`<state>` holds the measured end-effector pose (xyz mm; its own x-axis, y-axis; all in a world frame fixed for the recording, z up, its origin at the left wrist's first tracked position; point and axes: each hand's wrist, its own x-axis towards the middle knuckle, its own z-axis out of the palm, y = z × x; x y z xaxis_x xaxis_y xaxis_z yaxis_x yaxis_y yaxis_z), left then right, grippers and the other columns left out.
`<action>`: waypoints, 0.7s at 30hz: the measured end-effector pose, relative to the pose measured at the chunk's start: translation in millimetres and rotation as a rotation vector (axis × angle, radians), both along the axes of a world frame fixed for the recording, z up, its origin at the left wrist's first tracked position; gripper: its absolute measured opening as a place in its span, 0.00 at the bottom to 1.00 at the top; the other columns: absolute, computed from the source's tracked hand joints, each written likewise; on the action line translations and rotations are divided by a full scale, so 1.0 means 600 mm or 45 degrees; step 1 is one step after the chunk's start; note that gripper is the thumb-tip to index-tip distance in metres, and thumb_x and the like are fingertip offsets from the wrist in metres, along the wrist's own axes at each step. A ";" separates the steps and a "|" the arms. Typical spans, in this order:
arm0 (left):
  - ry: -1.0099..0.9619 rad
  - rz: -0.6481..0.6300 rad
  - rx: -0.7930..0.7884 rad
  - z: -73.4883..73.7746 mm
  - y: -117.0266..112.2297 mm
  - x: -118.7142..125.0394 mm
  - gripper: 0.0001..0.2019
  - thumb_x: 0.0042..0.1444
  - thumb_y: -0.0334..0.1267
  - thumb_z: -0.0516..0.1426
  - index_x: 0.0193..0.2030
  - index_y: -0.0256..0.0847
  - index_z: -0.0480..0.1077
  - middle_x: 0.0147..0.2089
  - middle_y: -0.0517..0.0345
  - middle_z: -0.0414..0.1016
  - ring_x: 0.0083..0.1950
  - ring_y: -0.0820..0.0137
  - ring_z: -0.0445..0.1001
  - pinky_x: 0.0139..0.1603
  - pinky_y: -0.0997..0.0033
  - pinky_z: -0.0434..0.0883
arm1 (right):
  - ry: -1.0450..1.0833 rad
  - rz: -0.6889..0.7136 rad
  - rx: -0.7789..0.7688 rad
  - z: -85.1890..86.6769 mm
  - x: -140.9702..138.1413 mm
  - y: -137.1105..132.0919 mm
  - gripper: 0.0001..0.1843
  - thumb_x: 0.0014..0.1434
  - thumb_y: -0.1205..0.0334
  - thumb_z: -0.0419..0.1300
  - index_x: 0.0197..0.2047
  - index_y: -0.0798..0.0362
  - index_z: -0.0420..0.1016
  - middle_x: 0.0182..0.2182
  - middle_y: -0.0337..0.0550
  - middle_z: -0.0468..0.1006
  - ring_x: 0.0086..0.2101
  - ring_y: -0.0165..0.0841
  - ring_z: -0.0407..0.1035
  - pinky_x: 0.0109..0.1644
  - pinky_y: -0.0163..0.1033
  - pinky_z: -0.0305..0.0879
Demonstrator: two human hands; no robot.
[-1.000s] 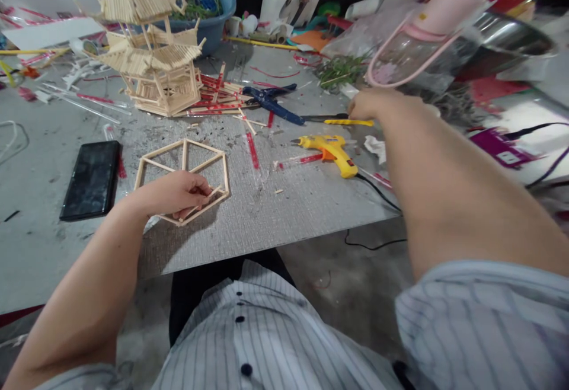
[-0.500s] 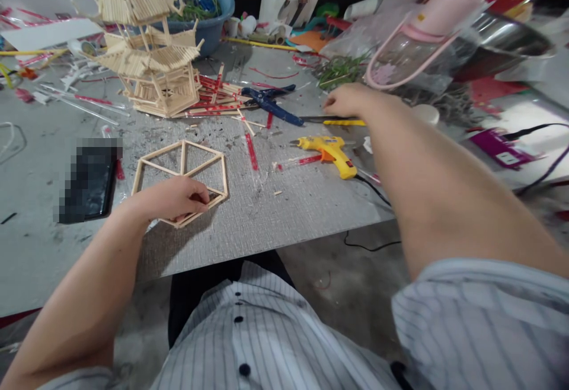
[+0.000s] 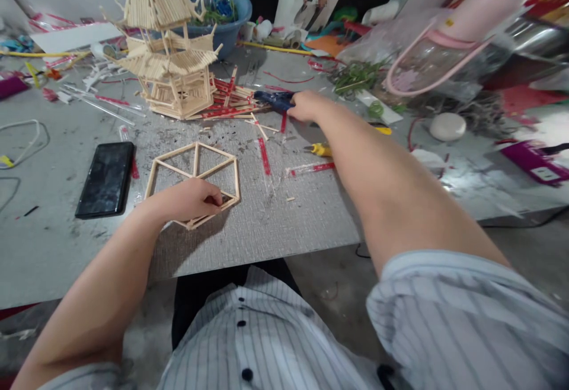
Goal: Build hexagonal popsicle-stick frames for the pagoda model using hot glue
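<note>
My left hand (image 3: 195, 197) is closed on the lower right side of a hexagonal stick frame (image 3: 235, 170), which lies flat near the table's front edge; its fingers and wrist hide part of the spokes. My right hand (image 3: 306, 107) reaches far forward, its fingers closed on the handle end of dark blue pliers (image 3: 273, 100). The jaws of the pliers lie by a pile of red-banded sticks (image 3: 231, 96). Under my right forearm a yellow hot glue gun (image 3: 320, 150) shows only its front part.
A stick-built pagoda model (image 3: 171, 64) stands behind the frame, before a blue basin (image 3: 242, 8). A black phone (image 3: 105, 179) lies left of the frame. At the right are a pink-lidded bottle (image 3: 462, 34), a round white object (image 3: 447, 126) and a purple box (image 3: 533, 162).
My right hand has moved left from beside the yellow-handled tool to the pliers and closed on them. My left hand stays on the frame. The view has shifted slightly.
</note>
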<state>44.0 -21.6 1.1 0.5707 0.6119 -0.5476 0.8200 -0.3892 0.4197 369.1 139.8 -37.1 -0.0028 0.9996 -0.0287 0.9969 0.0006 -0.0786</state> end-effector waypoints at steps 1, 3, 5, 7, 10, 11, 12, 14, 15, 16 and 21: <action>0.002 -0.009 0.017 -0.001 0.000 0.000 0.09 0.55 0.38 0.53 0.36 0.40 0.74 0.31 0.60 0.75 0.30 0.74 0.69 0.31 0.75 0.62 | 0.081 -0.101 0.010 0.010 -0.005 -0.005 0.15 0.60 0.60 0.59 0.46 0.61 0.77 0.47 0.64 0.79 0.49 0.48 0.74 0.53 0.49 0.65; 0.000 -0.015 0.053 -0.005 0.002 -0.001 0.10 0.56 0.38 0.52 0.37 0.40 0.75 0.33 0.59 0.76 0.31 0.73 0.70 0.33 0.75 0.63 | 0.345 -0.225 0.081 0.032 -0.016 -0.019 0.10 0.60 0.65 0.58 0.42 0.62 0.76 0.41 0.61 0.79 0.45 0.45 0.74 0.51 0.47 0.65; -0.011 -0.007 0.089 -0.012 0.006 -0.005 0.11 0.57 0.39 0.52 0.39 0.41 0.75 0.34 0.58 0.77 0.32 0.72 0.71 0.34 0.74 0.63 | 0.471 -0.253 0.120 0.053 -0.029 -0.034 0.06 0.61 0.66 0.56 0.37 0.59 0.73 0.32 0.52 0.78 0.36 0.38 0.74 0.44 0.43 0.66; -0.025 0.012 0.134 -0.020 0.011 -0.008 0.12 0.58 0.40 0.52 0.40 0.41 0.75 0.34 0.58 0.77 0.33 0.72 0.71 0.35 0.73 0.64 | 0.631 -0.277 0.203 0.072 -0.043 -0.051 0.06 0.63 0.65 0.52 0.34 0.54 0.68 0.24 0.41 0.71 0.26 0.30 0.68 0.34 0.38 0.64; -0.054 0.046 0.220 -0.028 0.018 -0.012 0.12 0.58 0.40 0.52 0.40 0.40 0.75 0.36 0.56 0.78 0.35 0.70 0.73 0.37 0.72 0.65 | 1.373 -0.280 0.433 0.098 -0.063 -0.083 0.10 0.63 0.63 0.55 0.30 0.49 0.59 0.20 0.31 0.59 0.19 0.25 0.56 0.24 0.34 0.55; -0.058 0.058 0.246 -0.029 0.019 -0.012 0.11 0.58 0.40 0.52 0.39 0.40 0.75 0.36 0.56 0.79 0.36 0.70 0.73 0.38 0.73 0.65 | 1.619 -0.238 0.472 0.105 -0.070 -0.096 0.12 0.61 0.62 0.56 0.29 0.48 0.58 0.20 0.30 0.58 0.18 0.25 0.55 0.23 0.34 0.53; -0.059 0.067 0.263 -0.030 0.020 -0.012 0.11 0.58 0.39 0.52 0.39 0.40 0.75 0.36 0.56 0.79 0.37 0.70 0.73 0.38 0.73 0.65 | 1.692 -0.203 0.477 0.111 -0.076 -0.110 0.13 0.61 0.60 0.57 0.28 0.48 0.56 0.19 0.31 0.57 0.18 0.26 0.55 0.23 0.34 0.54; -0.050 0.088 0.274 -0.028 0.019 -0.011 0.10 0.57 0.38 0.52 0.38 0.41 0.75 0.36 0.57 0.79 0.36 0.71 0.73 0.38 0.73 0.65 | 1.820 -0.096 0.466 0.116 -0.088 -0.139 0.16 0.58 0.53 0.58 0.27 0.47 0.55 0.19 0.31 0.56 0.19 0.28 0.56 0.23 0.36 0.56; -0.050 0.096 0.265 -0.026 0.018 -0.010 0.10 0.57 0.38 0.52 0.38 0.41 0.75 0.35 0.57 0.79 0.35 0.72 0.73 0.37 0.74 0.65 | 1.856 -0.038 0.461 0.115 -0.093 -0.154 0.17 0.56 0.49 0.60 0.27 0.46 0.55 0.18 0.31 0.54 0.19 0.29 0.56 0.24 0.38 0.58; -0.056 0.104 0.249 -0.023 0.016 -0.009 0.11 0.57 0.38 0.52 0.38 0.41 0.75 0.34 0.58 0.79 0.34 0.72 0.72 0.36 0.74 0.65 | 1.866 -0.006 0.458 0.111 -0.099 -0.168 0.18 0.53 0.46 0.61 0.27 0.45 0.57 0.19 0.32 0.54 0.20 0.30 0.57 0.25 0.39 0.60; -0.134 0.174 0.178 -0.011 0.012 -0.006 0.12 0.56 0.40 0.54 0.41 0.39 0.75 0.36 0.57 0.79 0.35 0.72 0.72 0.37 0.74 0.65 | 1.920 0.083 0.392 0.080 -0.124 -0.221 0.12 0.48 0.49 0.61 0.30 0.44 0.64 0.40 0.42 0.77 0.48 0.42 0.73 0.48 0.48 0.72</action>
